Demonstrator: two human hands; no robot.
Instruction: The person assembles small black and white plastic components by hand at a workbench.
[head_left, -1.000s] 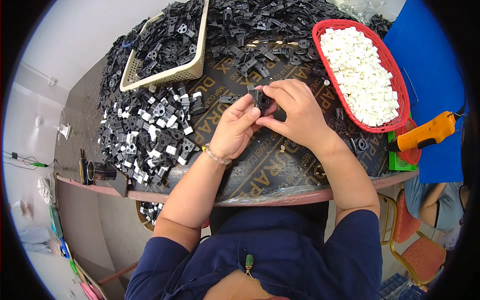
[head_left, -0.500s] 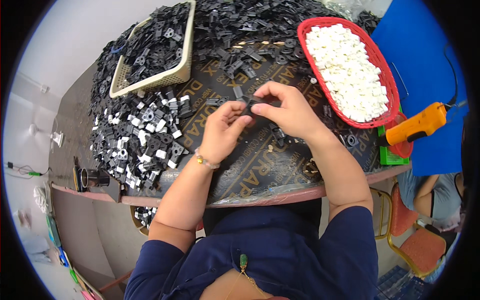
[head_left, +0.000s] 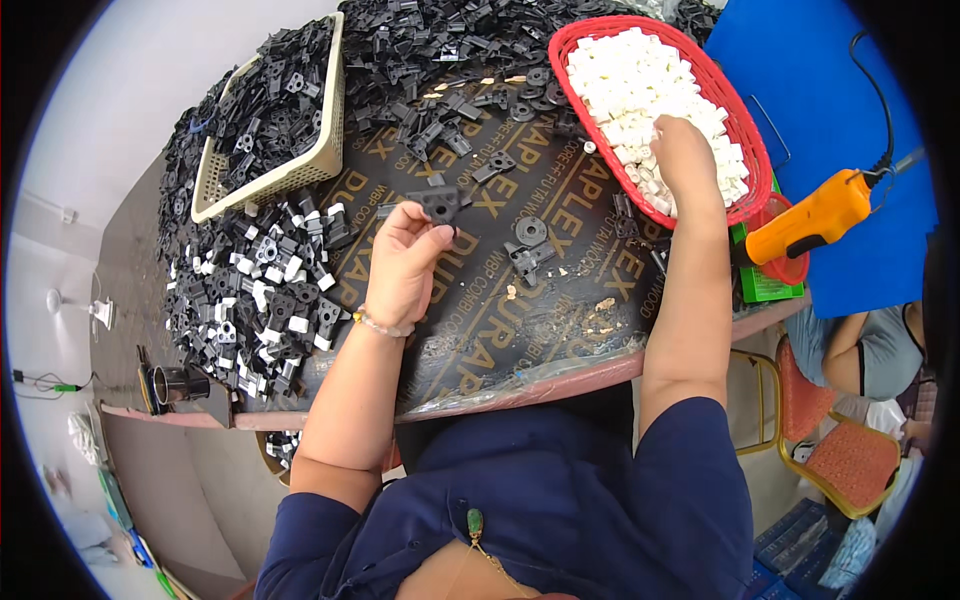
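Over the table, my left hand is closed, pinching a flat black plastic part with holes and a stub between thumb and fingers. My right hand reaches into the red oval basket, its fingers bunched among small white plastic pieces. Its fingertips are partly hidden, so whatever they grip does not show. Between my hands lie a loose black part, a round black ring and another black part.
A cream basket full of black parts stands at the far left, before a large black heap. Black parts with white pieces are piled at left. An orange power screwdriver is at right, near a green tray. Someone sits beyond the chairs.
My right hand has left the black part and moved right into the red basket. The left hand now holds the part alone, slightly further left. The whole view has shifted a little.
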